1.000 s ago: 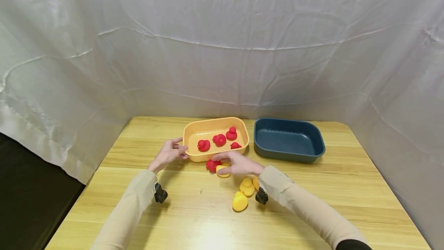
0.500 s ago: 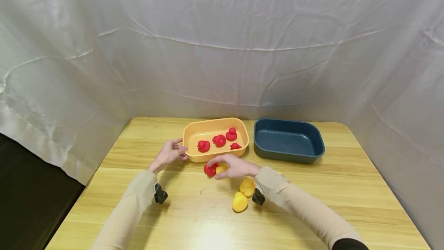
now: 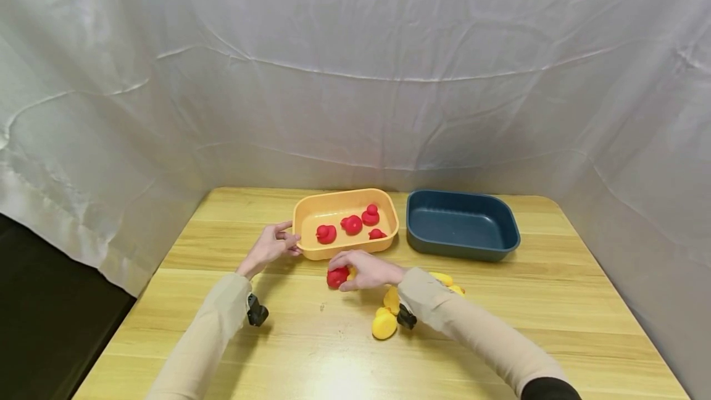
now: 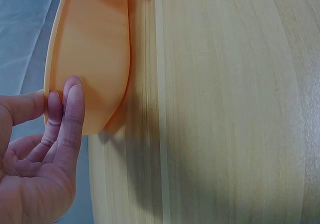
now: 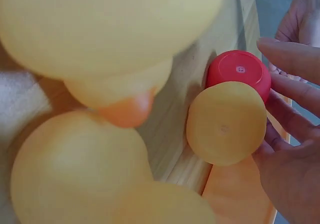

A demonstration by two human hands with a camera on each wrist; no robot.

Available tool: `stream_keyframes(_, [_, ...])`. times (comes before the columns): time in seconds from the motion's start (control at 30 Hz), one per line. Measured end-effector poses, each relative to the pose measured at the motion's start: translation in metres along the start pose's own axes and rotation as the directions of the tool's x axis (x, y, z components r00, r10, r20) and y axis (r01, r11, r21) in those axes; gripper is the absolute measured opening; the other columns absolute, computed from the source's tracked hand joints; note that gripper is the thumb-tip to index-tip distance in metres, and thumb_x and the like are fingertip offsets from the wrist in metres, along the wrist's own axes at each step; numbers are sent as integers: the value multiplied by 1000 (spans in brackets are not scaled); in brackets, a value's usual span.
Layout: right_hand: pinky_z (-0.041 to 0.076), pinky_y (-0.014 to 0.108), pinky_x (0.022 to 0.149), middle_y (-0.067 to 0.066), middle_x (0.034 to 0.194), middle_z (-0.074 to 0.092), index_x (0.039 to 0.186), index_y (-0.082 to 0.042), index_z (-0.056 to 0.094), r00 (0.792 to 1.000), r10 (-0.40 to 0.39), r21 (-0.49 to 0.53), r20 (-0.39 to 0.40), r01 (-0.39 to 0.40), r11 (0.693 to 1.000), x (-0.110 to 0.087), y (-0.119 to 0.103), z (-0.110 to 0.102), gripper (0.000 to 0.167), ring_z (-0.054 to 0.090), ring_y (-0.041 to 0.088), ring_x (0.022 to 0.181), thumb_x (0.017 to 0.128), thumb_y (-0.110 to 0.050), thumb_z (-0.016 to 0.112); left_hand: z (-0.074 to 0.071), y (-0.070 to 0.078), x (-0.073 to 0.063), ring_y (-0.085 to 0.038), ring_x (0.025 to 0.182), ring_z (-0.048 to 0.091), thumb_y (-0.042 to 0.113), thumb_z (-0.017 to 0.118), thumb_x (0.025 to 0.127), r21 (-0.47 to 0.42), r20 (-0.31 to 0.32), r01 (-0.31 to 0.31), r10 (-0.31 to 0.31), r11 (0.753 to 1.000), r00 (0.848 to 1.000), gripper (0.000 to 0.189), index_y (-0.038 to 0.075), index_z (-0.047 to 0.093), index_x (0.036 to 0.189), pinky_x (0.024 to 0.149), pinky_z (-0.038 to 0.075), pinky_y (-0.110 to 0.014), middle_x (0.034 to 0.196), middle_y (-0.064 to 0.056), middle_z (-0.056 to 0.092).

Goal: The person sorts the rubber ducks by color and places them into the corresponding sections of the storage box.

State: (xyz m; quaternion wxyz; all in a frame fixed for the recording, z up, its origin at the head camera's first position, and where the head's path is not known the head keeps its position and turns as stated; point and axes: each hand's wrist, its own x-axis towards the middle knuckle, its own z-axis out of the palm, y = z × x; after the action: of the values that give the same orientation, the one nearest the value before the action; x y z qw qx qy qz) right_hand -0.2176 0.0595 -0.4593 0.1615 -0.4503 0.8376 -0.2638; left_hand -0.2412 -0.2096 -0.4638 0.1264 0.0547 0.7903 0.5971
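My left hand (image 3: pixel 270 244) holds the front left corner of an orange tub (image 3: pixel 300 250); in the left wrist view its fingers (image 4: pixel 73 119) lie against the wall. Several red rubber ducks (image 3: pixel 352 225) sit inside. In front of the tub, my right hand (image 3: pixel 366 269) has its fingers curved round another red rubber duck (image 3: pixel 337 278). The right wrist view shows that red duck with its flat base (image 5: pixel 241 70) toward the camera. A yellow rubber duck (image 5: pixel 226 124) touches it, mostly hidden under the hand in the head view.
Beside the orange tub stands a dark blue tub (image 3: pixel 463 252), with nothing inside. More yellow ducks (image 3: pixel 384 324) lie on the wooden table (image 3: pixel 311 350) under and around my right forearm. A grey-white curtain (image 3: pixel 355 79) hangs behind the table.
My right hand has moved left and slightly nearer, its fingers closing in round the red duck. That duck has shifted a little toward me. The left hand stays at the orange tub.
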Motion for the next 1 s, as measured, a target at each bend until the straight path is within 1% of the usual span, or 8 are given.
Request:
stream_keyframes(0.07, [50,36,110,15,136,64,129,1,65,1000,12,7,2,-12,1000,2,0,1,41,59,29,127,90,-10,74,0,-1,0,-14,78,73,2,55,101,0,2,1,-1,1000,1000,64,-17,22,152,81,65,-35,106,-34,66])
stream_keyframes(0.13, [53,30,103,13,131,67,126,0,67,999,32,15,6,-32,999,4,-1,1,38,62,25,119,89,-9,74,0,-1,0,-14,78,73,2,55,101,1,2,2,-2,1000,1000,64,-17,21,152,82,64,-35,106,-34,66])
stream_keyframes(0.2, [53,23,93,10,123,70,122,-2,69,999,47,31,10,-47,998,6,-2,1,35,62,19,106,88,-8,75,0,-1,0,-15,78,73,2,55,101,1,3,1,-1,1000,1000,64,-17,21,152,82,64,-36,106,-34,66])
stream_keyframes(0.3, [48,18,77,6,104,71,114,-5,70,998,65,52,17,-66,996,8,-3,1,28,56,12,86,87,-6,76,0,-1,0,-16,79,73,2,55,101,2,2,0,0,1000,1000,63,-17,22,152,84,64,-38,106,-34,65])
stream_keyframes(0.43, [45,15,69,4,89,69,106,-7,72,997,77,68,15,-77,995,10,-4,0,22,52,7,75,85,-5,77,0,-1,0,-15,78,73,2,55,101,3,-1,-3,3,1000,1000,63,-17,22,152,83,64,-38,107,-37,65])
stream_keyframes(0.67, [47,15,71,5,91,69,106,-6,72,997,78,74,23,-80,994,11,-3,0,25,55,8,77,83,-6,80,1,0,1,-10,74,72,0,55,100,-7,-9,-2,2,1000,1000,64,-17,22,152,79,65,-33,105,-37,65])
stream_keyframes(0.83, [51,20,80,6,102,71,114,-3,70,995,84,92,53,-89,992,11,-3,-1,32,59,13,87,83,-6,80,1,0,0,-10,74,72,0,55,101,-10,-7,-2,2,1000,1000,63,-17,22,152,79,65,-34,105,-37,65])
stream_keyframes(1.0, [54,26,90,7,111,72,116,-1,69,994,84,101,66,-91,991,10,-5,-1,36,61,16,96,83,-6,80,1,0,0,-11,75,72,0,55,101,-12,-6,-5,5,1000,1000,63,-17,22,152,79,65,-34,106,-38,65])
